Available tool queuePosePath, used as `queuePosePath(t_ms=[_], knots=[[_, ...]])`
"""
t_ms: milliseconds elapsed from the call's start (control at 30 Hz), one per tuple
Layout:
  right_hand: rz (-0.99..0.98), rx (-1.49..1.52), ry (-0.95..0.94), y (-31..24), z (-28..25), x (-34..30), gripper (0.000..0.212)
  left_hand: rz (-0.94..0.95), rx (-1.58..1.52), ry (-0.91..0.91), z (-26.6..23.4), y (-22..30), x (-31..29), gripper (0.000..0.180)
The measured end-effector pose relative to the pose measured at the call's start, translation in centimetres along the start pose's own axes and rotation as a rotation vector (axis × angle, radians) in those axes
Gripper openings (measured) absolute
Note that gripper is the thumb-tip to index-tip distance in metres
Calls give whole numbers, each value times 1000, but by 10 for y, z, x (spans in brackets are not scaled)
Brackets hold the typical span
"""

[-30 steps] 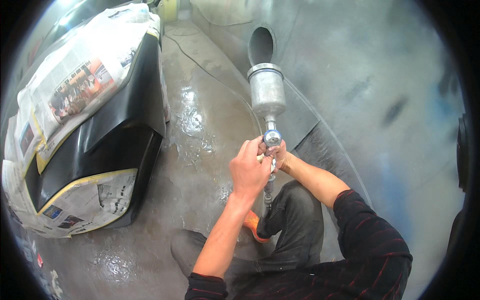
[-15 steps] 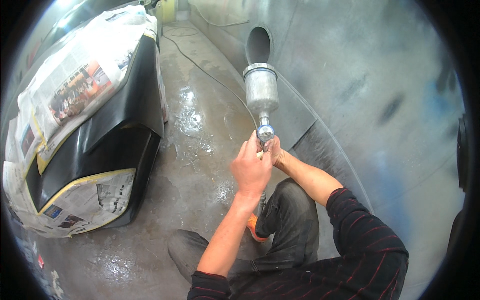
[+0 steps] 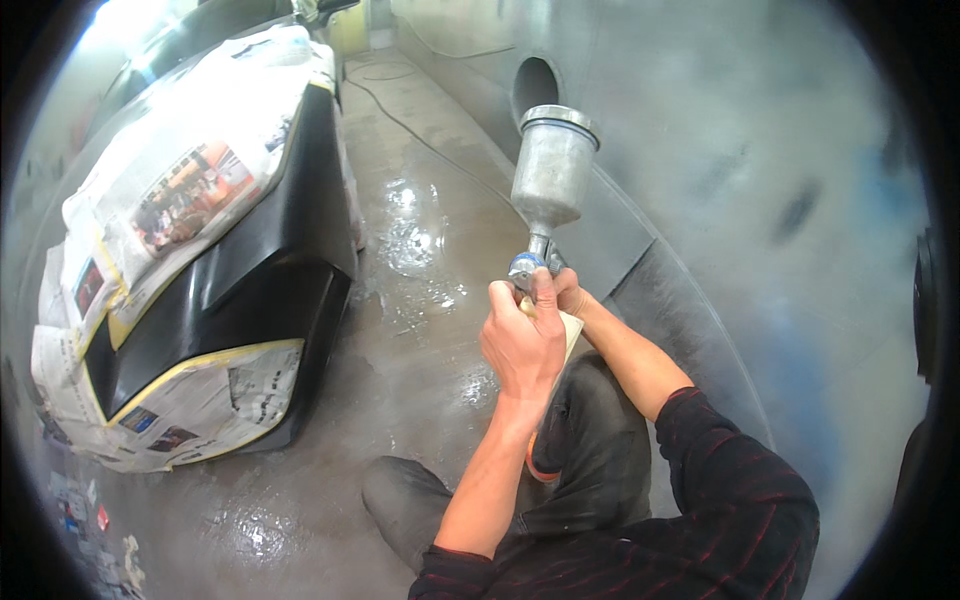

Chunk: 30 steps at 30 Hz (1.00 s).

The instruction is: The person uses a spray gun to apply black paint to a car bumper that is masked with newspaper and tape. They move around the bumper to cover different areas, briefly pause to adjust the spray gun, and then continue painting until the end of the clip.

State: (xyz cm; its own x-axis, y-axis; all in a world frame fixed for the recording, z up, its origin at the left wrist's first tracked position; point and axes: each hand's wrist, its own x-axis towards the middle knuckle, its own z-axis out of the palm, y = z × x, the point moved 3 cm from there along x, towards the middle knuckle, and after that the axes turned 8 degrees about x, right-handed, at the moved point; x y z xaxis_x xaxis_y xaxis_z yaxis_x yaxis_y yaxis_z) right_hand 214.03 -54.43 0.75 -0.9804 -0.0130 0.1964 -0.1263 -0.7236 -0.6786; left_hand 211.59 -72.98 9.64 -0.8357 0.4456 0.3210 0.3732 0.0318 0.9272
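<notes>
A spray gun (image 3: 532, 268) with a grey metal cup (image 3: 552, 168) on top stands upright in front of me. My left hand (image 3: 522, 340) wraps around the gun body from the near side, thumb up by the blue knob. My right hand (image 3: 570, 295) grips the gun from behind; only its fingers show past the left hand. A pale cloth or paper (image 3: 568, 335) peeks out between the two hands. My knees in dark trousers (image 3: 590, 450) are bent below the hands.
A black car (image 3: 250, 270) masked with newspaper (image 3: 170, 200) and yellow tape stands at the left. The wet concrete floor (image 3: 420, 260) has a hose (image 3: 420, 140) running along it. A grey booth wall (image 3: 720, 150) with a round opening (image 3: 535, 88) rises at the right.
Both hands have lifted the spray gun slightly up and toward the view centre. The grip on the gun has stayed the same.
</notes>
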Motion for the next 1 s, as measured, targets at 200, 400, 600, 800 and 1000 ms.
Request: queuePosePath(t_ms=[200, 400, 600, 800, 1000], knots=[[-72, -503, 215, 18, 14, 19, 36, 11, -14, 160, -37, -17, 7, 38], [-12, -458, 154, 43, 60, 27, 11, -171, -278, 203, -65, -49, -8, 30], [91, -543, 154, 65, 70, 32, 15, -71, -150, 231, -86, -75, -18, 28], [158, -610, 153, 76, 66, 30, 18, -16, -191, 260, -87, -91, -24, 24], [202, -508, 76, 85, 64, 33, 18, -19, -100, 266, -95, -95, -28, 23]])
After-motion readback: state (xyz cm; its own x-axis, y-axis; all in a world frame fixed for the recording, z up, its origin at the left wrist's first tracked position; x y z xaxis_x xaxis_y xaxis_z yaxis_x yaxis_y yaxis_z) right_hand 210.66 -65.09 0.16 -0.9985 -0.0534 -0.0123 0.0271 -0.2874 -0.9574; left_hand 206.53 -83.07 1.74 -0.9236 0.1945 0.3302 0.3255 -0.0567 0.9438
